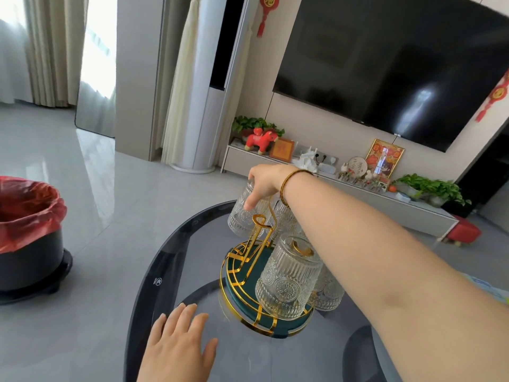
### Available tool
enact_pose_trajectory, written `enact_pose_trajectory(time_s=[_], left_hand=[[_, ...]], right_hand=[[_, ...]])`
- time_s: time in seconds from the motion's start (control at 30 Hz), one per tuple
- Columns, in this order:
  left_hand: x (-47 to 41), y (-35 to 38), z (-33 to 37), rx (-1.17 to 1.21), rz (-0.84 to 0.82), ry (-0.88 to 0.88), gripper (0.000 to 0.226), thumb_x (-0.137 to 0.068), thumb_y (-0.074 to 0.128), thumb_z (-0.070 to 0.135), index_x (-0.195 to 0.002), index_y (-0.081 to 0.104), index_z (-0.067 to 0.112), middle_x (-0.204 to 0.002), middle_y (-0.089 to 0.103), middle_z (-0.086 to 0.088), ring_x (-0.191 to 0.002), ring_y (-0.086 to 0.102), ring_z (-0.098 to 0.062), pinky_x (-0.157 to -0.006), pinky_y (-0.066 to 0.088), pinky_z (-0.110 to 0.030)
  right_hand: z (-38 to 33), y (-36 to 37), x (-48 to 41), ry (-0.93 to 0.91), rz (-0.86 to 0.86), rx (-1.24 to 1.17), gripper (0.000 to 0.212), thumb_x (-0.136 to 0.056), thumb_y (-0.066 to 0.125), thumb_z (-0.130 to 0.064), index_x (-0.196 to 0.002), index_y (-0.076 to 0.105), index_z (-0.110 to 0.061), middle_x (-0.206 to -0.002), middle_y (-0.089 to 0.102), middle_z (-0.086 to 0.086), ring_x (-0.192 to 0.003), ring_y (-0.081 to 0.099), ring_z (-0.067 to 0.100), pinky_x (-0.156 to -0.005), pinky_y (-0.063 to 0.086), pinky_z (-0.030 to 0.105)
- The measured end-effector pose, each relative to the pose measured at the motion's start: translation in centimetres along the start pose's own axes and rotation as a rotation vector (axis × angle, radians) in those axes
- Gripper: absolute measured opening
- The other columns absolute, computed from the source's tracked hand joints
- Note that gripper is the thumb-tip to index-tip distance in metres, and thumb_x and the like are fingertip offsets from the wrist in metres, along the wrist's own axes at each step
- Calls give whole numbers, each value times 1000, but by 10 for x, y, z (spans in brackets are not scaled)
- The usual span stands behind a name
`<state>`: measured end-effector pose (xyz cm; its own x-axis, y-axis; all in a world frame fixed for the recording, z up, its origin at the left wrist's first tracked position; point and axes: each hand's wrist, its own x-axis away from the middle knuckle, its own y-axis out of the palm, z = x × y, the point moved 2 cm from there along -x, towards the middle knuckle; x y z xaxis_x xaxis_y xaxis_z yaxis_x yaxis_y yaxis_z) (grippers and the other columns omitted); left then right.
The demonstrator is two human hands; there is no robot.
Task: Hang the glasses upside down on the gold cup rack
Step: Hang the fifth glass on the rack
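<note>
The gold cup rack (249,271) with a dark green round base stands on the glass table (154,271). Several embossed clear glasses hang on it upside down; the nearest glass (287,279) covers a gold prong in front. My right hand (265,180) reaches over the rack and grips the base of a far-left glass (242,219), held upside down over a prong. One gold prong (259,220) near the middle stands bare. My left hand (179,343) lies flat on the table, fingers spread, left of the rack.
A black bin (27,241) with a red liner stands on the floor at left. Beyond the table are a low TV cabinet (344,188) with ornaments and plants, a wall TV and a red stool (465,232) at right.
</note>
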<state>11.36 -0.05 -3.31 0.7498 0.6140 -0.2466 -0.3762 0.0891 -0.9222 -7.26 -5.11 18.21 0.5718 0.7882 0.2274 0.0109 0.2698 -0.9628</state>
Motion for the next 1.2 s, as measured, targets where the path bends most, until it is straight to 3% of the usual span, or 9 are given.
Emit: enact_pose_trajectory(time_s=[0.2,0.3,0.43,0.57,0.67,0.77,0.97,1.03,1.2], left_hand=[[1,2,-1,-48,-68,-33,30,-68,62,48,-61,72,20,-72,76,-2,-72,73,-22,-73,57,-42],[2,3,1,-1,-122,-70,49,-23,89,45,-60,71,20,-71,76,-3,-70,73,-23,-61,59,-44],[0,-5,2,-11,-101,-64,53,-17,91,41,-62,72,19,-72,76,-3,-72,73,-23,-61,59,-45],[-3,-7,2,32,-91,-119,48,-56,81,45,-95,70,19,-113,67,3,-111,61,-22,-95,47,-50],[-3,-5,1,43,-70,-93,46,-43,88,40,-81,73,17,-94,75,-2,-95,69,-24,-83,54,-49],[-2,-8,2,7,-31,-55,49,-30,92,38,-71,73,17,-80,76,-3,-81,72,-24,-69,58,-48],[6,-2,5,71,-36,-75,44,-82,55,45,-120,53,22,-135,51,4,-132,39,-18,-113,27,-41],[8,-7,4,103,-10,-72,44,-88,39,50,-127,41,30,-142,38,12,-137,26,-10,-116,17,-33],[18,-17,15,84,-43,-71,35,-90,39,45,-122,46,32,-139,42,13,-133,32,-10,-111,25,-28]], right_hand=[[-2,8,-6,28,-38,80,75,-70,72,-38,-129,39,-5,-133,49,10,-114,51,29,-85,44,34],[-1,9,-7,36,-40,76,74,-70,71,-38,-128,40,-5,-132,50,11,-114,52,29,-87,45,37],[-1,11,-9,34,-35,93,75,-70,71,-39,-128,40,-6,-132,50,11,-114,51,29,-90,45,39],[1,12,-9,23,-21,83,75,-70,70,-41,-129,38,-6,-133,49,11,-115,50,29,-91,44,39],[2,8,-4,0,25,11,79,-71,69,-42,-132,32,-7,-137,44,11,-120,46,29,-93,42,38],[6,1,9,-34,158,-83,68,-76,64,-41,-129,37,-8,-134,47,11,-118,47,29,-92,42,36],[36,-9,57,-52,522,-247,25,-89,40,-19,-106,57,-14,-115,62,11,-102,55,28,-83,46,34],[54,-8,80,-58,647,-335,26,-89,38,-15,-103,60,-13,-111,63,10,-100,55,27,-78,42,31],[111,27,146,-13,794,-570,20,-87,47,-14,-91,66,-10,-96,66,4,-85,51,13,-73,37,23]])
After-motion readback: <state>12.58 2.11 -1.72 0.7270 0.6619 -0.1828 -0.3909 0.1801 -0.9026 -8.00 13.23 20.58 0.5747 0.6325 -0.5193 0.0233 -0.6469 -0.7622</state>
